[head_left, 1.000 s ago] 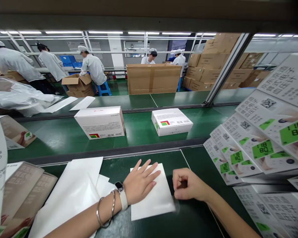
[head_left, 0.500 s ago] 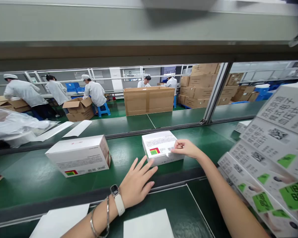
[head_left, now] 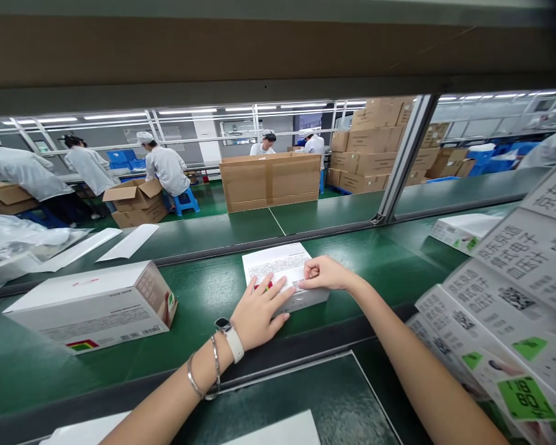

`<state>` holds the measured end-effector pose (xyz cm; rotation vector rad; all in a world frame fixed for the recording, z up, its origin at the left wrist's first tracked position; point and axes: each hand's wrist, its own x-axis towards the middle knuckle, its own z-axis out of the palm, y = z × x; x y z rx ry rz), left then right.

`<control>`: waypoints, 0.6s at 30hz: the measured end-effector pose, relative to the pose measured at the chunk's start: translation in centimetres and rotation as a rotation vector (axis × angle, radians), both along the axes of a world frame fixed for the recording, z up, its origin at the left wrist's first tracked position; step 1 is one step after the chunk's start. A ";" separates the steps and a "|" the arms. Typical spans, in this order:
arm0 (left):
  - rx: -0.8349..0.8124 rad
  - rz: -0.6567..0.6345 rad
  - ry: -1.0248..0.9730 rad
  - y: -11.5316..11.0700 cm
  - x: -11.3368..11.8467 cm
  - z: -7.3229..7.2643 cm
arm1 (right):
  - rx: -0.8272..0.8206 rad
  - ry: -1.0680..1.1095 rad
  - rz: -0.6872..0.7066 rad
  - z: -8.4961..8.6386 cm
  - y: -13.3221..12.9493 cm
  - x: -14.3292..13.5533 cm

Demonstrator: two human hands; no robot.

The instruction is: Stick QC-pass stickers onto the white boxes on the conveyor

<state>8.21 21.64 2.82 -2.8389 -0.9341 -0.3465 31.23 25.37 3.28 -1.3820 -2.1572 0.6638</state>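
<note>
A white printed carton (head_left: 278, 262) lies on the green conveyor belt (head_left: 204, 296) in front of me. My left hand (head_left: 262, 309) rests on its near left part, fingers spread and flat, covering most of a red and green mark. At the carton's right side, my right hand (head_left: 324, 274) is closed in a pinch against the top face near the front edge. A small pale sticker seems to be at its fingertips, mostly hidden by them. To the left on the belt stands a larger white carton (head_left: 106, 309), turned at an angle.
Stacked printed cartons (head_left: 505, 321) rise close at my right. Another white carton (head_left: 463, 230) lies on the belt behind them. White sheets (head_left: 128, 242) and plastic wrap (head_left: 18, 241) lie at left. A metal post (head_left: 410, 157) and overhead shelf (head_left: 259, 55) frame the view; co-workers are beyond.
My left hand has come forward onto the carton. The right hand stays pinched at its front edge. The larger carton has shifted left and nearer in view; another carton shows more at right.
</note>
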 end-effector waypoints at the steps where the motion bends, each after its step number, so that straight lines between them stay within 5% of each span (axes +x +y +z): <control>1: 0.007 0.005 0.010 0.0 -0.2 0.0 | 0.037 -0.036 0.004 0.1 0.0 -0.2; 7: 0.096 0.025 0.089 0.3 -0.6 0.2 | 0.425 -0.226 -0.304 0.6 0.0 0.0; 13: 0.212 0.068 0.134 0.1 -0.4 -0.4 | 0.356 -0.026 -0.473 -1.7 -2.3 -1.0; 18: 0.142 0.059 0.139 -2.9 -4.4 0.1 | 0.284 0.023 -0.418 -4.4 -7.0 -3.0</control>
